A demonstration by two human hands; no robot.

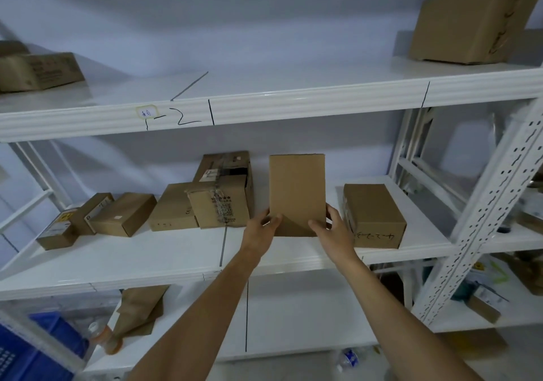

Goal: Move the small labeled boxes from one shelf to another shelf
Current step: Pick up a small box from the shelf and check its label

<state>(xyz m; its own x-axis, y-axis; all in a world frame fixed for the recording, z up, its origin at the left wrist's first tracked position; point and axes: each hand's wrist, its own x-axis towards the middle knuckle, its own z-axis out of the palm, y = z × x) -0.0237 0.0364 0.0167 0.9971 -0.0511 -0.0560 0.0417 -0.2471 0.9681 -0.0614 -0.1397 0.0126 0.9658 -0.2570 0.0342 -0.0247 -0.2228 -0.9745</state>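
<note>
A plain brown cardboard box [297, 189] stands upright over the middle shelf [147, 260], held at its lower corners by both hands. My left hand [261, 231] grips its lower left edge and my right hand [333, 228] grips its lower right edge. To its right sits a small box with handwriting on its front [374, 214]. To its left stand a taped box with a printed label [217, 209], a taller box behind it [226, 169] and several small labeled boxes [123, 214] along the shelf's left part.
The upper shelf [264, 101] carries a large box at the right [470, 22] and another at the left [38, 70]. A perforated white upright [484, 213] slants at the right. Below lie a brown paper bag [138, 310], bottles and a blue crate [35, 348].
</note>
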